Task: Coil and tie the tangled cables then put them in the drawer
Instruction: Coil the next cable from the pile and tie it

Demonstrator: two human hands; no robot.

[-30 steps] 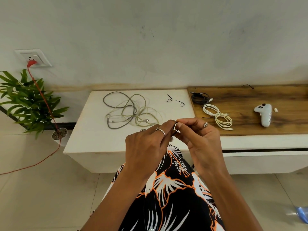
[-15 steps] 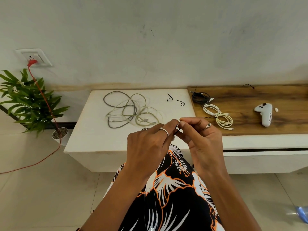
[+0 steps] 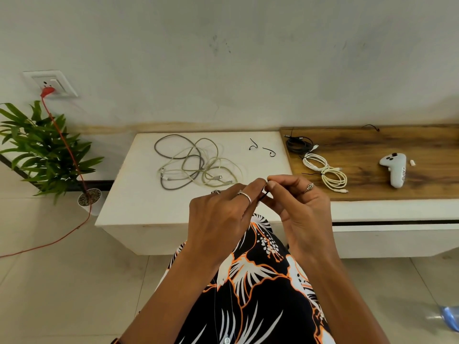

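The tangled cables (image 3: 196,163) lie loose on the white table (image 3: 139,194), uncoiled. My left hand (image 3: 221,214) and right hand (image 3: 295,204) both pinch 1 thin black tie (image 3: 263,195). Right of them, 2 coiled cables (image 3: 320,165) await the drawer.

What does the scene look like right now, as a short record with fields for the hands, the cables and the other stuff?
hands: left hand and right hand pinch a thin black tie between them
tangled cables: grey and pale cables loose on the white surface
coiled cables: black coil and white coil on the wooden top
spare ties: two on the white surface
other: white controller
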